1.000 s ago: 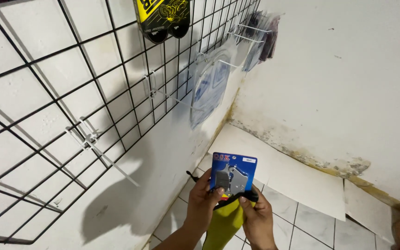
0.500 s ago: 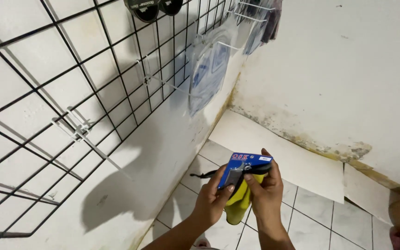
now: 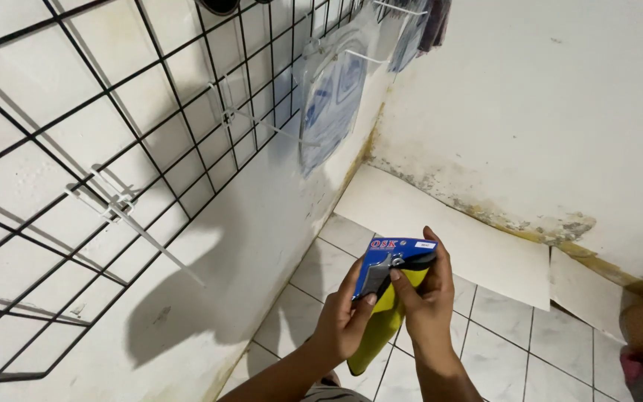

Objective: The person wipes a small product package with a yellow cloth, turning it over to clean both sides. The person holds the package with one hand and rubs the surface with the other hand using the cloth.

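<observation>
Person's own body, head view: two bare forearms and hands.

Left hand (image 3: 342, 321) and right hand (image 3: 424, 299) both bare: no gloves, rings or bracelets visible. No watch or band on either wrist. Forearms uncovered up to the bottom edge of the picture; no sleeve or cuff in view on either side. Fingernails short and unpainted where they show. Thumbs and fingers of both hands visible; palms mostly hidden. Rest of the body lies outside the view.

A white tiled floor (image 3: 507, 327) carries 2 flat pale sheets (image 3: 448, 238) lying against the stained wall (image 3: 530, 112).
</observation>
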